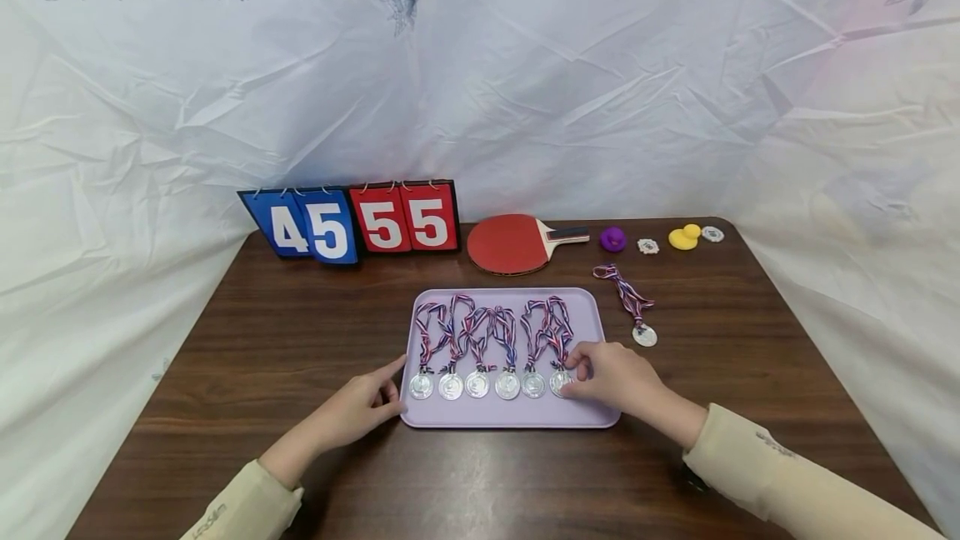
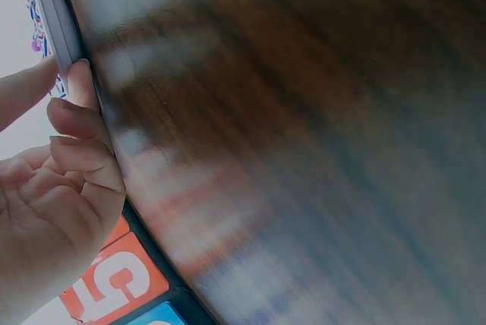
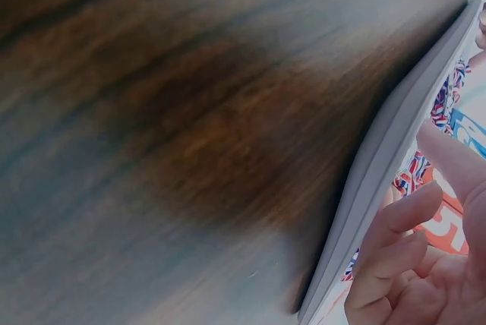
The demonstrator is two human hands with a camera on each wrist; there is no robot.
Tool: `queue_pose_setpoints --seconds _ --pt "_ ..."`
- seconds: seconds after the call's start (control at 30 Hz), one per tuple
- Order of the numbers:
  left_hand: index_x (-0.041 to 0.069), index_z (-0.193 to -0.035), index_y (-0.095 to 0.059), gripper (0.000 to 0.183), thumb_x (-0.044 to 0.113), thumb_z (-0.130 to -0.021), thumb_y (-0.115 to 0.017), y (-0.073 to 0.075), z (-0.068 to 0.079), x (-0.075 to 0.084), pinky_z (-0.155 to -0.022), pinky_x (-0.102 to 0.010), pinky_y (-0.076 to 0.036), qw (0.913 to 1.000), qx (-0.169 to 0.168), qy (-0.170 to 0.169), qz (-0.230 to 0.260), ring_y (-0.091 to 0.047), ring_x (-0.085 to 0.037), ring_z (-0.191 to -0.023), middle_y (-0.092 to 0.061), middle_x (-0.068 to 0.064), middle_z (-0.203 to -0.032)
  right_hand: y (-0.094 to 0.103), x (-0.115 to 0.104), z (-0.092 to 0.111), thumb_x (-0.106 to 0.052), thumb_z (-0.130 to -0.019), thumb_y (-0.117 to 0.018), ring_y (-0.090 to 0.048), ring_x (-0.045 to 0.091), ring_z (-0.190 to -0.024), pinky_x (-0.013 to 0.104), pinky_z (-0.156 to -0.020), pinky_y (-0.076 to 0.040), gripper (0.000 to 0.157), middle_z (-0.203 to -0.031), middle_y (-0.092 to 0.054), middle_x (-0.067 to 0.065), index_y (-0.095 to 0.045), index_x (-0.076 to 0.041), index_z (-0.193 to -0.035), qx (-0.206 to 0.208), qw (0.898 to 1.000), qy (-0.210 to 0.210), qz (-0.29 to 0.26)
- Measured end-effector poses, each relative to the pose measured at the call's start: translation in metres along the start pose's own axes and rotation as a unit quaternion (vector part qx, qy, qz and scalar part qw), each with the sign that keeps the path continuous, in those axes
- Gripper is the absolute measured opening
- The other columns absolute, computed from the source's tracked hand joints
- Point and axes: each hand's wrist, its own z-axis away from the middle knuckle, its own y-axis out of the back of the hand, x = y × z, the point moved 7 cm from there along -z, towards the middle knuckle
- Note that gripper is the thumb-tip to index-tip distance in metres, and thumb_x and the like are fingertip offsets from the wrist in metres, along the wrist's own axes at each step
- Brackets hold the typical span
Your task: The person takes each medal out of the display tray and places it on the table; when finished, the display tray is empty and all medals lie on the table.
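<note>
On the desk (image 1: 300, 340), a lavender tray (image 1: 585, 307) lies with its long axis running left to right, directly ahead of both hands and between them. Six silver medals sit in a row along the tray's near edge, their striped ribbons trailing toward the far edge. A seventh medal (image 1: 644, 335) lies on the bare wood just beside the tray's right end, its ribbon angled away toward the far side; it is nearer the right hand than the left. The left hand (image 1: 365, 400) rests against the tray's near-left corner, index finger extended along the rim and the other fingers loosely curled without grasping anything; the left wrist view confirms fingertips touching the rim. The right hand (image 1: 611, 375) lies over the tray's right end, its fingertips pinching the rightmost medal (image 1: 558, 382) in the row. Along the far edge of the desk stand a scoreboard (image 1: 352, 222), a red paddle (image 1: 510, 243), and small toys.
</note>
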Motion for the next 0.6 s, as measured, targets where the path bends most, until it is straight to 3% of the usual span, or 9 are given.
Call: queue_pose_setpoints --seconds 0.3,0.6 --pt "-0.002 -0.136 -0.033 0.063 0.016 -0.084 -0.063 0.0004 -0.0007 0.0005 -0.050 -0.023 -0.039 1.0000 -0.004 -0.001 0.006 -0.045 -0.006 -0.053 -0.052 0.007 -0.074 0.0012 -0.0010 -0.0002 -0.037 -0.061 -0.080 -0.048 0.008 -0.056 0.029 -0.051 -0.036 0.030 -0.062 -0.052 -0.013 -0.058 -0.023 -0.075 -0.011 1.000 -0.001 -0.007" --pt "-0.001 -0.136 -0.033 0.063 0.017 -0.083 -0.064 0.0007 -0.0010 0.0000 -0.049 -0.023 -0.039 1.0000 -0.007 0.002 0.004 -0.045 -0.006 -0.053 -0.052 0.007 -0.074 0.0085 -0.0067 0.0027 -0.021 -0.071 -0.074 -0.051 0.005 -0.061 0.025 -0.057 -0.041 0.013 -0.064 -0.056 -0.011 -0.061 -0.019 -0.076 -0.017 0.995 0.070 -0.066"
